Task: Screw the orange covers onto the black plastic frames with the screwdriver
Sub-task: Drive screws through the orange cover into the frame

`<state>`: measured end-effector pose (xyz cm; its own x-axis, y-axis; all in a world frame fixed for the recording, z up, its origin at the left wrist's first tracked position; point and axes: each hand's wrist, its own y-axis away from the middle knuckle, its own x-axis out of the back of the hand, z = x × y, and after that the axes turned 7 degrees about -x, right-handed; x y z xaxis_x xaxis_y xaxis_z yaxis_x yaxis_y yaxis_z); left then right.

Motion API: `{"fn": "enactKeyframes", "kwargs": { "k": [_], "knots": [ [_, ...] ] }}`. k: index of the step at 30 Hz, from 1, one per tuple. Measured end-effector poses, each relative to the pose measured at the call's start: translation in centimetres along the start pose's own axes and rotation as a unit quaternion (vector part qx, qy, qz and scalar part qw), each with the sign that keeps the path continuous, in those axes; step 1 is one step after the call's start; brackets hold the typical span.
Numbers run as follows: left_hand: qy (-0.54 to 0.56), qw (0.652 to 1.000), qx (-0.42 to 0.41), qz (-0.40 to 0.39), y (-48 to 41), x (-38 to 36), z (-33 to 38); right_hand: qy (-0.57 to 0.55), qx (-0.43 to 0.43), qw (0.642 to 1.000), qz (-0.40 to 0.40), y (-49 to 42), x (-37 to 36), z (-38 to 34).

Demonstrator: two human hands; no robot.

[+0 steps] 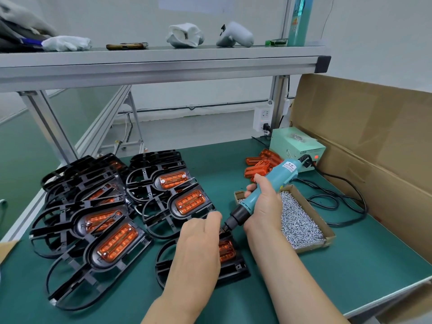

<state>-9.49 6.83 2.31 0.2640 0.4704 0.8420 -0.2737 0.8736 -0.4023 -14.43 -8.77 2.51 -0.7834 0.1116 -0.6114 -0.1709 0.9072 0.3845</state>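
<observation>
1. The right hand (264, 206) is wrapped fully round the screwdriver (280, 175), fingers curled about its teal barrel. The tool slants down and left, so the bit meets the work just ahead of the knuckles.
2. The left hand (198, 244) lies palm-down just beside the bit, its fingers curled and its fingertips (216, 217) drawn together at the tip. It is probably steadying a screw there, but I cannot tell whether one is pinched.
3. Under the left hand sits the frame (236, 270) being worked on. Its orange cover (226, 250) shows just right of the palm, and the hand's weight likely keeps the two from shifting.
4. The bit touches down at the far end of that cover, so the step in hand seems to be driving a screw there.
5. Right behind the right wrist is the screw box (301, 220), open and within a short reach for refills.
6. Beyond the right hand lie the loose covers (257, 169), next to the power box (297, 146) that the cord (346, 202) loops back to.
7. Left of the left hand, the fitted frames (112, 242) lie overlapped in a pile, apparently put aside as done.
</observation>
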Motion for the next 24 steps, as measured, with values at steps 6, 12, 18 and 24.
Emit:
{"fn": "enactKeyframes", "kwargs": {
  "k": [6, 12, 18, 24],
  "knots": [
    [0.004, 1.000, -0.007, -0.009, 0.0, 0.1, 0.0, -0.004, -0.027, 0.999, 0.023, -0.3, 0.3, 0.0],
    [0.179, 0.980, 0.080, 0.025, -0.1, 0.1, -0.9, -0.012, -0.043, 0.999, 0.019, -0.4, 0.4, -0.4],
    [0.278, 0.951, 0.130, 0.032, -0.4, 0.4, -1.6, -0.026, -0.059, 0.998, 0.003, -0.2, 0.0, -0.8],
    [0.220, 0.970, 0.096, 0.035, -0.4, 0.6, -1.1, -0.075, -0.067, 0.994, -0.030, 0.4, 0.2, -1.3]
  ]
}}
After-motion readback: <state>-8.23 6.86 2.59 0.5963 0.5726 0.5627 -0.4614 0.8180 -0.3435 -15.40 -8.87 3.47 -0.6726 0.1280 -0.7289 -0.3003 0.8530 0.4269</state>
